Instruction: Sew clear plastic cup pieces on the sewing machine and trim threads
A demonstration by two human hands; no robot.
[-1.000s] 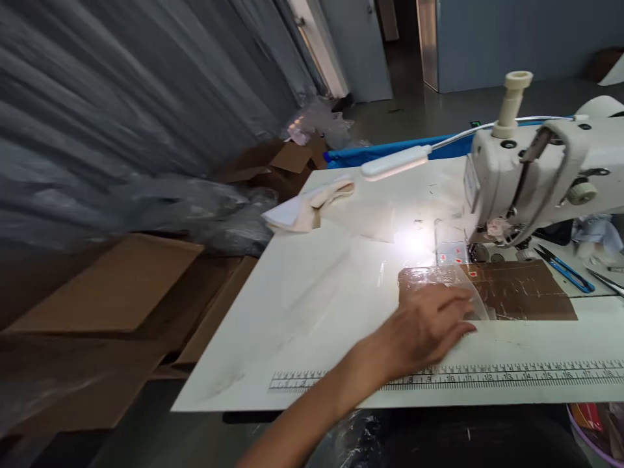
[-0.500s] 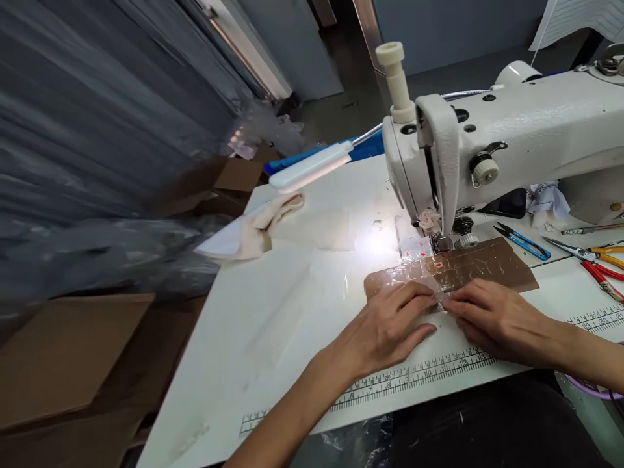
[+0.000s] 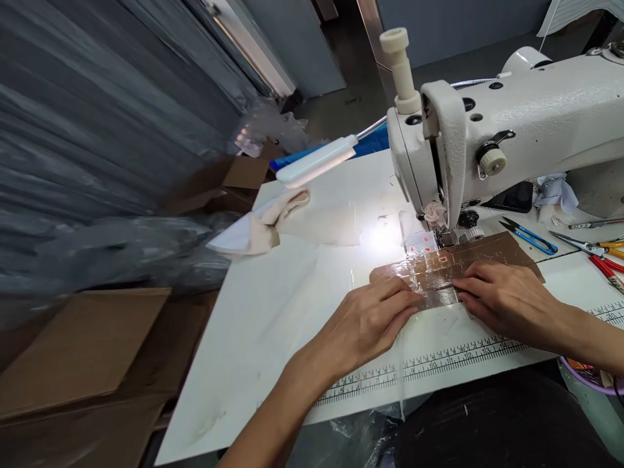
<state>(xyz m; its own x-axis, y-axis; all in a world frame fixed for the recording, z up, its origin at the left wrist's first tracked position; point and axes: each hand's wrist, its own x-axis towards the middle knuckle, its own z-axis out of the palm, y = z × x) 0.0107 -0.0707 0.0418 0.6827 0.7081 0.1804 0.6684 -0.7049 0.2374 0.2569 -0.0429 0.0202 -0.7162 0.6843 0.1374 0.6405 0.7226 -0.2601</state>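
A brown sheet [image 3: 504,250], shiny with clear tape and dotted with small red marks at its left part, lies flat under the needle area of a white sewing machine [image 3: 526,130]. My left hand [image 3: 373,318] is closed at the sheet's near left edge, fingers pressed together. From beneath its fingertips a thin translucent strip [image 3: 402,374] hangs toward the table edge. My right hand [image 3: 509,302] rests on the sheet's near side, thumb and fingertips drawn together; what they pinch, if anything, is hidden.
Blue thread snips [image 3: 529,236], scissors [image 3: 580,244] and red-handled pliers [image 3: 607,272] lie at right. A ruler strip [image 3: 429,369] runs along the front edge. Cream cloth [image 3: 263,227] lies at the table's left side. A lit lamp [image 3: 316,162] hangs over the table; cardboard boxes [image 3: 88,338] stand left.
My left hand has moved left and slightly down, away from my right hand, and the translucent strip now hangs below it. My right hand has shifted slightly. The whole view has shifted a little.
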